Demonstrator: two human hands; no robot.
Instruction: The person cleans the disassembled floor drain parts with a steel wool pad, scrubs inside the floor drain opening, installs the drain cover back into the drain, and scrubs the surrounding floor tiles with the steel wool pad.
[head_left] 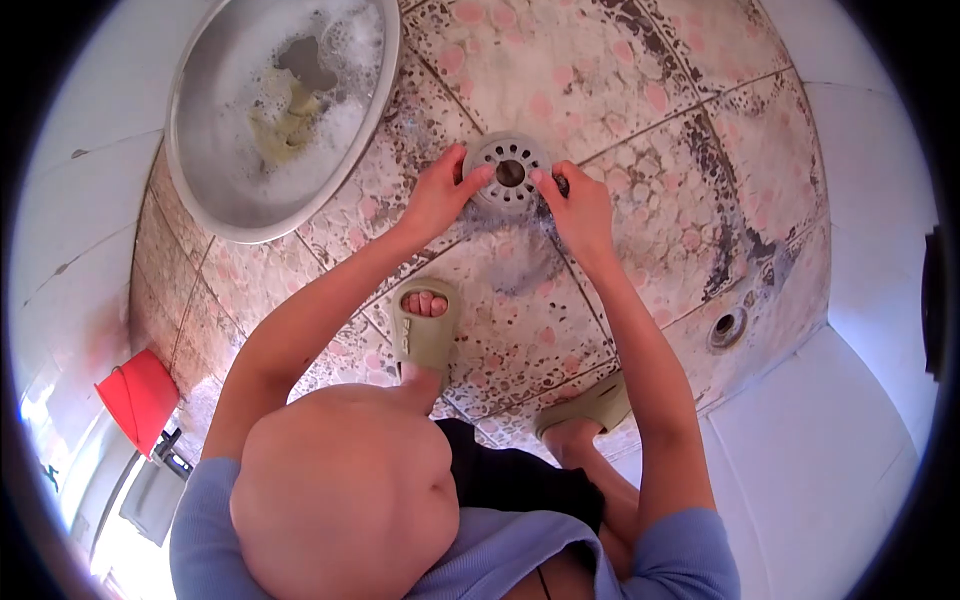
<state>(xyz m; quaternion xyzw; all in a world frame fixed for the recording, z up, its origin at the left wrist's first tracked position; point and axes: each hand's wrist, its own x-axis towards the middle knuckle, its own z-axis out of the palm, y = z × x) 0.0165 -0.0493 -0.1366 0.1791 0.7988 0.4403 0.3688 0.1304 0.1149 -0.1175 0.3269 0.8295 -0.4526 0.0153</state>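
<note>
Gripping a round, grey, slotted drain cover (509,191) with curled fingers (453,160) of left hand (434,195) and right hand (587,206), near a sudsy, silvery metal basin (190,180).

This looks like a washroom: tiled floor (520,335), drain cover (510,207), white walls (875,170), basin (208,130) of suds (355,50), red bucket (142,398).

Readable text: none | Mark: small raised, letter-like marks (406,336) on the left slipper (427,338), along its 9 o'clock edge | Position: about 9 o'clock from the middle of the head view | Legibility: too small and blurred to make out
</note>
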